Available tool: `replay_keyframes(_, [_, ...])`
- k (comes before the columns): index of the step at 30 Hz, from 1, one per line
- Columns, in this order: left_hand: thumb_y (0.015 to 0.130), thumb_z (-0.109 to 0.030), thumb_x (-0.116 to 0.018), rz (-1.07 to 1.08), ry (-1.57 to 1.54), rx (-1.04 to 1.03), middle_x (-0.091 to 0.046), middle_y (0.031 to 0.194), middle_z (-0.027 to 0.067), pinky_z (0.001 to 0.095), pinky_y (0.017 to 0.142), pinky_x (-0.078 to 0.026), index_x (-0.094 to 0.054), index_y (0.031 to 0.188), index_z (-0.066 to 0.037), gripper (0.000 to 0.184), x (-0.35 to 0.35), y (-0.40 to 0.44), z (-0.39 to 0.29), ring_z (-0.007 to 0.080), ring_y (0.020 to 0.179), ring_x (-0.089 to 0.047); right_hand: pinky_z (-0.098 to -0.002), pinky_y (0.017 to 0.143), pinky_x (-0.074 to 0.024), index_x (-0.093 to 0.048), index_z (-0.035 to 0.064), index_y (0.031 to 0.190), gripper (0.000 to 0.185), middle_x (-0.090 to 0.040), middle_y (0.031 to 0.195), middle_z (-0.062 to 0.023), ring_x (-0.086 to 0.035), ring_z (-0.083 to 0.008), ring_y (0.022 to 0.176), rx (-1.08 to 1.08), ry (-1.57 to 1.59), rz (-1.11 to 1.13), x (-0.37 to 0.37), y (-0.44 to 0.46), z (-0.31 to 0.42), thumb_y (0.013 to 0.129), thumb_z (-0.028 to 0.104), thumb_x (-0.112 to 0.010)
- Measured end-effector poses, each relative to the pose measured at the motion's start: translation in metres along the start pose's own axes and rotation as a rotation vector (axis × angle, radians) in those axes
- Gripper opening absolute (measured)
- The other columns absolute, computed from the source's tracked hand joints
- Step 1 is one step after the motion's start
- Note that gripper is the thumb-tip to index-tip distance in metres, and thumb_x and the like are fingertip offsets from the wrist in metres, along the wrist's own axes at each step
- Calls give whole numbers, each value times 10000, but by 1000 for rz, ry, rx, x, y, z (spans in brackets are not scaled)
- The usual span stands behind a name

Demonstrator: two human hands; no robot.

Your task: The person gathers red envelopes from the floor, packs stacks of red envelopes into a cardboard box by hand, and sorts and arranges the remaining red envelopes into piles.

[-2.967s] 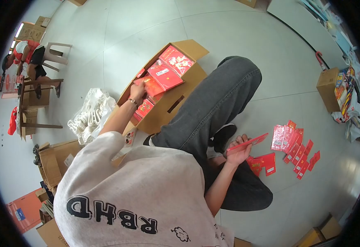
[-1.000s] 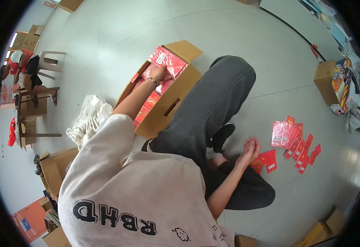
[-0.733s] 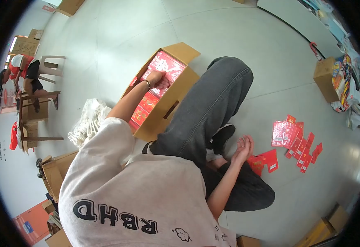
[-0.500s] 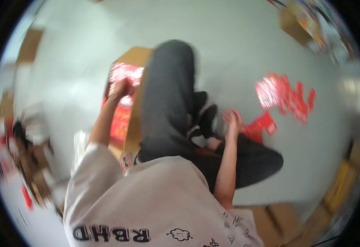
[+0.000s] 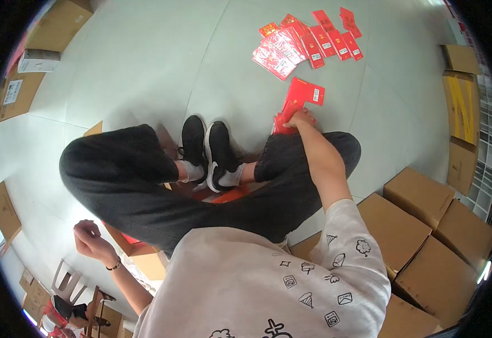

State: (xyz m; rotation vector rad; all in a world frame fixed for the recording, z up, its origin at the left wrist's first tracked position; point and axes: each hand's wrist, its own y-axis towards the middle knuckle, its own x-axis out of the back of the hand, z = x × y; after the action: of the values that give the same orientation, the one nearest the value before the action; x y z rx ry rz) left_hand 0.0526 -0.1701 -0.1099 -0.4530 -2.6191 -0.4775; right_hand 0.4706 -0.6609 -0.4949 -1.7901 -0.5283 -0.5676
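Observation:
Beside my right knee, my right hand (image 5: 301, 118) is closed on a red envelope (image 5: 289, 114). Just beyond it, more red envelopes (image 5: 303, 90), one with a white barcode label, lie on the floor. My left hand (image 5: 94, 242) is raised outside my left knee, fingers curled in, with nothing visible in it. Near that hand, a cardboard box (image 5: 147, 260) with red contents is partly hidden by my leg. Farther out are fanned rows of red envelope packs (image 5: 314, 49) and shiny plastic-wrapped red packs (image 5: 280, 53).
Stacked cardboard boxes (image 5: 426, 242) stand behind me on the right. A yellow-taped carton (image 5: 461, 107) is beside a white wire rack (image 5: 488, 129). More cartons (image 5: 57, 25) line the far left. At lower left are a stool (image 5: 68, 284) and a person (image 5: 68, 310).
My view has swung round to the right. My left hand has come out of the box of red packs and is curled in the air. My right hand has taken hold of a red envelope.

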Motion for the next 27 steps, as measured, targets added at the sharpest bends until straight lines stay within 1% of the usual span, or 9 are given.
replay_keyframes(3, [1089, -240, -428, 57, 294, -184, -532, 645, 15, 241, 506, -279, -623, 765, 24, 461, -14, -14, 15, 71, 547, -390, -540, 1175, -317, -30, 140, 1608, 1432, -240, 1621, -198, -243, -389, 1502, -101, -95, -95, 5, -38, -2, 577, 511, -951])
replay_keyframes(5, [1085, -228, -442, 50, 376, -260, -532, 647, 16, 244, 515, -285, -625, 763, 32, 453, -19, -14, 21, 73, 556, -391, -578, 1119, -356, -55, 141, 1586, 1449, -321, 1544, -211, -336, -420, 1439, 88, -177, -213, -8, -34, -12, 526, 501, -975])
replay_keyframes(9, [1078, -216, -469, -95, 290, -216, -500, 637, 9, 249, 531, -281, -611, 745, 45, 446, -26, -11, 26, 70, 572, -372, -568, 1089, -385, -143, 164, 1552, 1345, -359, 1495, -210, -462, -425, 1342, 151, -84, -171, 0, -37, -32, 541, 482, -972])
replay_keyframes(11, [1074, -225, -481, -114, 274, -222, -483, 633, 2, 250, 533, -266, -605, 741, 41, 444, -32, -7, 26, 72, 572, -344, -553, 1036, -429, -263, 214, 1501, 1225, -411, 1426, -190, -508, -420, 1291, 173, -46, -335, -2, -50, -42, 536, 500, -962])
replay_keyframes(14, [1072, -231, -485, -114, 266, -263, -477, 633, -1, 251, 534, -262, -601, 734, 33, 445, -39, -3, 23, 73, 576, -340, -540, 1008, -449, -342, 250, 1468, 1148, -398, 1437, -201, -515, -430, 1280, 216, -36, -336, 4, -61, -58, 529, 495, -957])
replay_keyframes(15, [1070, -230, -488, -104, 263, -270, -481, 635, -4, 251, 534, -257, -604, 731, 28, 441, -39, -2, 21, 73, 579, -340, -545, 1041, -406, -422, 279, 1429, 993, -377, 1466, -188, -491, -411, 1291, 230, 24, -330, 9, -64, -58, 595, 401, -947])
replay_keyframes(20, [1067, -224, -495, -111, 264, -271, -513, 649, -1, 247, 536, -268, -619, 741, 29, 431, -38, -3, 24, 72, 581, -359, -560, 1113, -347, -363, 265, 1508, 966, -257, 1596, -193, -433, -406, 1378, 277, -15, -409, 12, -68, -55, 689, 253, -875])
replay_keyframes(23, [1066, -215, -495, -108, 254, -279, -537, 661, 6, 246, 535, -278, -623, 747, 32, 423, -32, -2, 31, 73, 581, -370, -570, 1154, -294, -326, 243, 1525, 893, -309, 1573, -131, -353, -365, 1442, 660, -440, -601, -12, -38, -64, 761, 128, -775])
replay_keyframes(27, [1067, -201, -489, -115, 282, -268, -557, 674, 13, 245, 534, -291, -623, 744, 32, 421, -21, -3, 38, 72, 577, -379, -563, 1170, -256, -370, 189, 1500, 765, -395, 1512, -147, -366, -348, 1434, 850, -532, -747, -28, -9, -58, 815, 130, -707])
